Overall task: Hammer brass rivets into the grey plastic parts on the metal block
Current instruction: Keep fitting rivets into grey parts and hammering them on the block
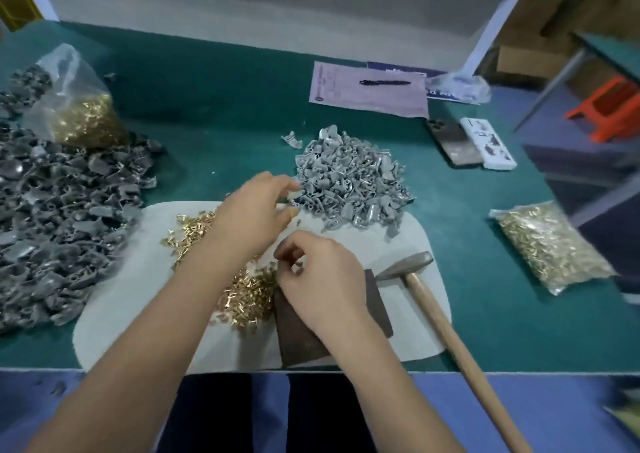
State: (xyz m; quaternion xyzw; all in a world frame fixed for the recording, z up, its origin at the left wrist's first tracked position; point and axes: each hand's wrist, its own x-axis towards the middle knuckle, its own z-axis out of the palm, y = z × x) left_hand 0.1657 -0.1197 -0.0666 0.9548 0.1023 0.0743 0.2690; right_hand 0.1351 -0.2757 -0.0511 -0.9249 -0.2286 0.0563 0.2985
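— Where are we? Our left hand (254, 210) reaches to the near edge of the pile of grey plastic parts (349, 182), fingertips pinching what looks like one small piece.

— And our right hand (320, 279)?

— Curled over the metal block (379, 305), fingers pinching something tiny; what it is we cannot tell. Brass rivets (249, 290) lie just left of the block.

— Light, slippery bits, we judge; take them by fingertips. The hammer (415, 276) lies unheld.
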